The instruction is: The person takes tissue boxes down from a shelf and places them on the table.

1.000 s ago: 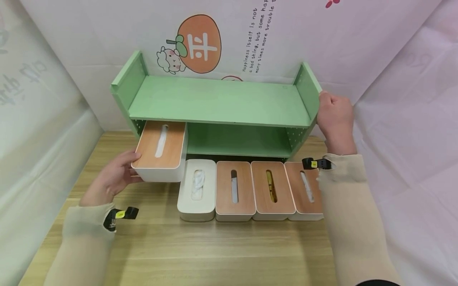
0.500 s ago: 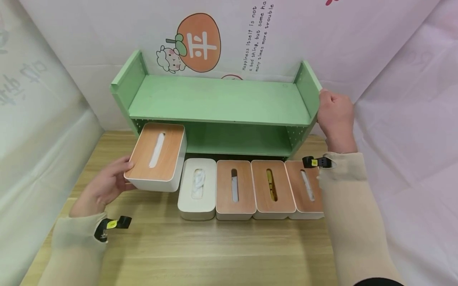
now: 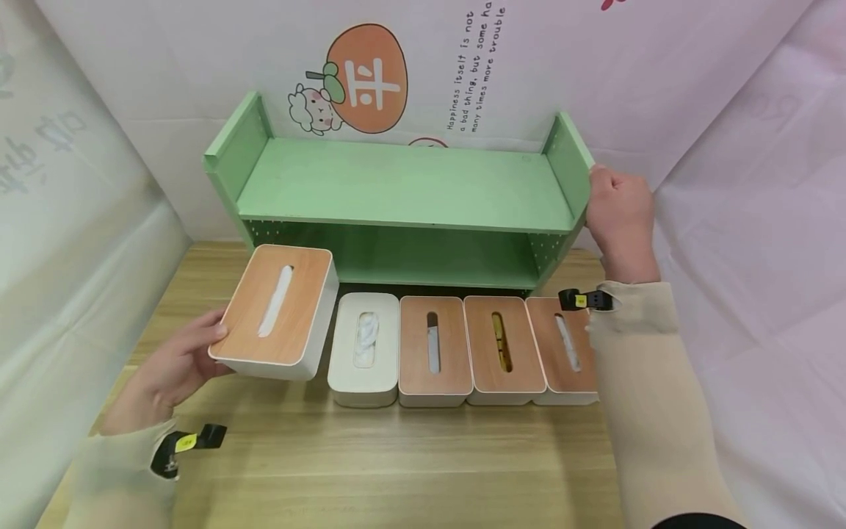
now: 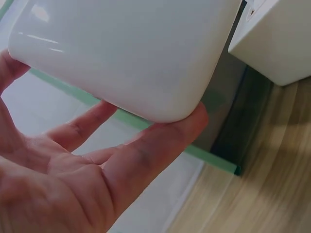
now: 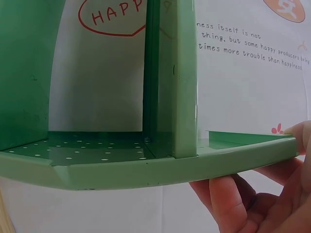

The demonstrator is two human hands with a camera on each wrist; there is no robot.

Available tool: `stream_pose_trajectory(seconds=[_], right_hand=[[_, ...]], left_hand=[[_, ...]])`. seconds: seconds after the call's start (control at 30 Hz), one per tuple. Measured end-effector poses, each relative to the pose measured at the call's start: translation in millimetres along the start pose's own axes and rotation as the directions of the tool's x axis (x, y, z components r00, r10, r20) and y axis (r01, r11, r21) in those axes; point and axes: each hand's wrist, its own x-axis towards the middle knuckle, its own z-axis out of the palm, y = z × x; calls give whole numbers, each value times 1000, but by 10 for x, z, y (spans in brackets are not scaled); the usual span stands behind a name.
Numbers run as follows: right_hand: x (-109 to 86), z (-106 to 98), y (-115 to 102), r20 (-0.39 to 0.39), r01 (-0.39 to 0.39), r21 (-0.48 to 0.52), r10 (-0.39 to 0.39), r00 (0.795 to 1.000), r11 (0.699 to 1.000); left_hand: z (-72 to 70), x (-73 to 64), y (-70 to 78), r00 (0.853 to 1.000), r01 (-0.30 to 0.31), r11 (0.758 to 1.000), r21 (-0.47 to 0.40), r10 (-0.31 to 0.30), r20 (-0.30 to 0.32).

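Note:
My left hand (image 3: 181, 360) holds a tissue box (image 3: 280, 308) with a wood-look lid and white sides, thumb on the lid's left edge and fingers beneath. The box is tilted, in front of the green shelf's left end. In the left wrist view its white underside (image 4: 121, 53) shows, with fingertips along the edge. My right hand (image 3: 620, 220) grips the right side panel of the green shelf (image 3: 410, 187); in the right wrist view, fingers (image 5: 228, 206) wrap the panel's edge (image 5: 243, 162).
On the wooden table (image 3: 396, 470), a white-lidded tissue box (image 3: 345, 353) stands left of several wood-lidded ones, including one with a grey slot (image 3: 413, 349) and one with yellow inside (image 3: 485, 345). My right sleeve overlaps the last box (image 3: 551, 367). A printed cloth (image 3: 529, 73) hangs behind.
My left hand has drawn the wood-lidded tissue box out of the shelf's lower left opening, toward me and leftward, tilting it. My right hand stays on the shelf panel.

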Motion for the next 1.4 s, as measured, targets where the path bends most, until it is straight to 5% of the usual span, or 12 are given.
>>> stream_pose_trajectory(seconds=[0.2,0.4,0.63,1.03,1.23,1.4], right_hand=[[-3,1,-5,11,-2,5,2,1000,1000],[-14,-1,-9,2,3,-6,-3,1000,1000],[1,7,0,-14,10,-22,-10,1000,1000],[7,4,1,-2,9,-31,-9,1000,999],[-2,0,-3,12,-3,-15,3,1000,1000],[-48,-3,-75,3,0,-12,0,1000,1000]], left_hand=[[-83,-170,-127,1000,2,1000,-10,-2,-3],[-210,-280,-265,995,62,998,4,-61,-78],[-347,-329,-340,971,159,984,75,-143,-190],[-455,-320,-468,941,242,967,83,-213,-263],[-486,-301,-514,935,263,964,40,-244,-257],[-495,-296,-513,951,221,973,-60,-229,-208]])
